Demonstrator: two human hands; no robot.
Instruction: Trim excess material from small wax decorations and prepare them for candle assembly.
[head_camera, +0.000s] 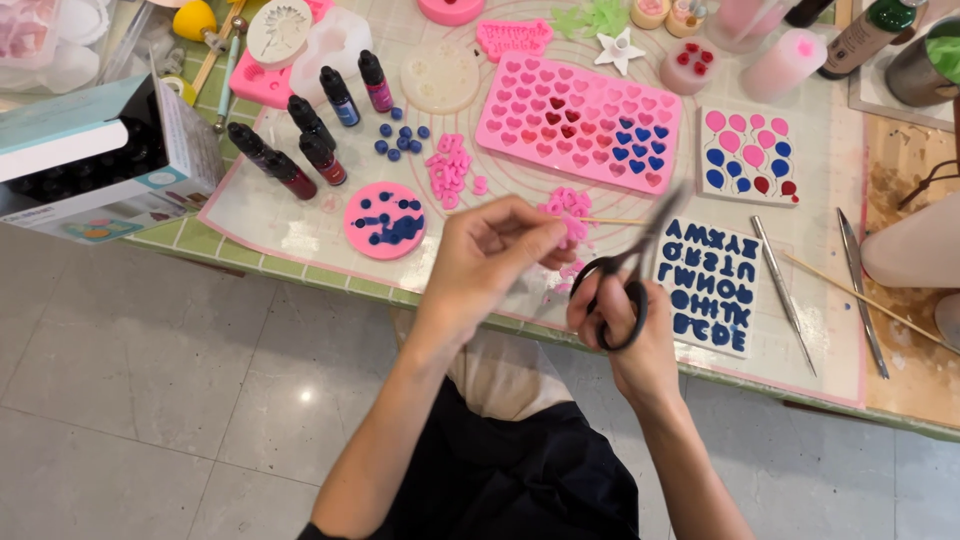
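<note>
The tabletop (900, 390) carries a translucent silicone work mat (300, 215). The landmark is the rectangular pink heart mould (578, 120), a glossy silicone tray with rows of heart cavities, some filled red, some blue. Below and right of it lies a flat letter mould (712, 285) with dark blue letters. Below and left of it sits a round pink disc mould (385, 220) with blue fill. Below the heart mould, at the mat's near edge, the left hand (490, 260) is closed, fingertips pinching a small pink piece (573, 228) on a thin wooden stick (610, 220). Just right, the right hand (625, 330) is closed through the black loop handles of the scissors (625, 275), metal blades pointing up towards the heart mould.
</note>
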